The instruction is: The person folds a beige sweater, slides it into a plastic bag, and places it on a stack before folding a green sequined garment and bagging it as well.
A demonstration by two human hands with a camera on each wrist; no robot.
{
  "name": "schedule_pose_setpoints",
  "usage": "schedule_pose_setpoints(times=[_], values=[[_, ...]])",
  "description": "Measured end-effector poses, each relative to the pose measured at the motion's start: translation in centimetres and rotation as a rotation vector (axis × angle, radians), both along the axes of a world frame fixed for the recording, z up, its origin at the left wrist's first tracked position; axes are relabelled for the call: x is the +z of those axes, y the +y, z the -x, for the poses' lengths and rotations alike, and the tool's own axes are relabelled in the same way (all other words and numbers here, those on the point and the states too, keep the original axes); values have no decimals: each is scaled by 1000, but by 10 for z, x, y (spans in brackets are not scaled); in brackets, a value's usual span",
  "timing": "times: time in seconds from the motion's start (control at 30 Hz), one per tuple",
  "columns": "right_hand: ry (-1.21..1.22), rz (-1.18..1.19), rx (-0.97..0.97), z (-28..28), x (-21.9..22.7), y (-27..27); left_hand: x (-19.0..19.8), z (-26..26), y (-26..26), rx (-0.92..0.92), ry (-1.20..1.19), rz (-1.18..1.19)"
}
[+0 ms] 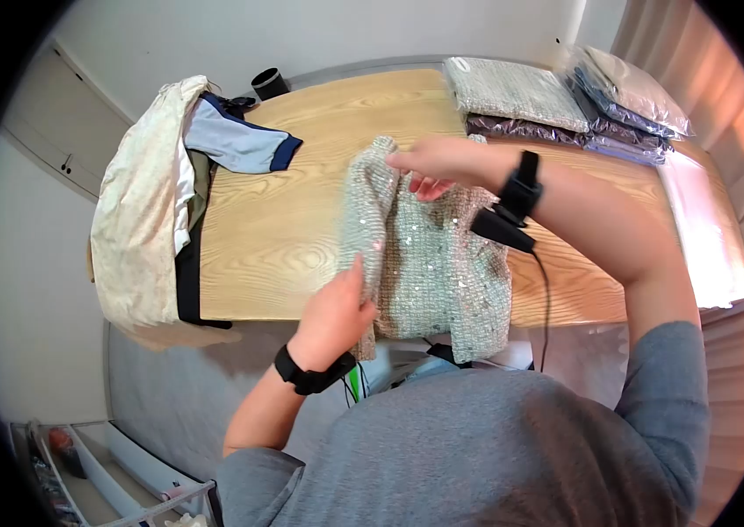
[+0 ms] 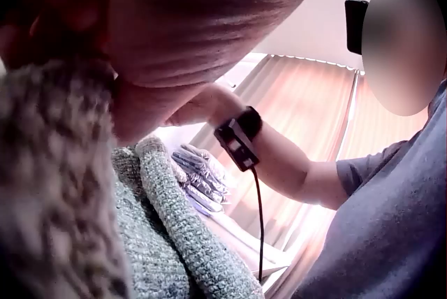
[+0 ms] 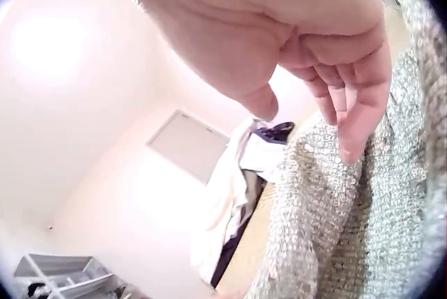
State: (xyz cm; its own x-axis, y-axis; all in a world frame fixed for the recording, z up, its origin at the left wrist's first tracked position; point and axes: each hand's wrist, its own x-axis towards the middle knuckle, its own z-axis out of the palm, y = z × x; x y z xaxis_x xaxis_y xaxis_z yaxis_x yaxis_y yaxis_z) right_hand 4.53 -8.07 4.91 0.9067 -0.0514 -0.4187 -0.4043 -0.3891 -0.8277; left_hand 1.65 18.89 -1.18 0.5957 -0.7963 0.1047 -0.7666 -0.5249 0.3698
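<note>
A pale green-grey knit sweater [image 1: 416, 263] with small shiny sequins lies at the table's front edge, its lower end hanging over. One side is folded inward as a long strip [image 1: 363, 211]. My left hand [image 1: 333, 318] grips the near part of that strip; in the left wrist view the knit bunches close under the fingers, partly in shadow. Above the sweater's far end is my right hand [image 1: 446, 165]. In the right wrist view its thumb stands apart from loosely bent fingers [image 3: 353, 128], whose tips overlap the knit, and nothing is held between them.
The wooden table [image 1: 275, 237] spans the front. Bagged folded clothes [image 1: 521, 92] are stacked at the back right. A cream garment [image 1: 143, 211] and a light blue one [image 1: 236, 136] drape over the left end. A black cup [image 1: 270, 83] stands behind. A cable [image 1: 547, 307] hangs from my right wrist.
</note>
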Motion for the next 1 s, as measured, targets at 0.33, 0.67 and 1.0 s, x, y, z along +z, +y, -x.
schedule_pose_setpoints(times=[0.33,0.67,1.0], values=[[63,-116,-168,-55,-35,21,14,17,1,-133,88,49],[-17,-681,-490,-66,-87,6,-10,31,-16,-283,56,83],[-422,801,-76,28,8,-28,26,-7,7,-406,410,102]])
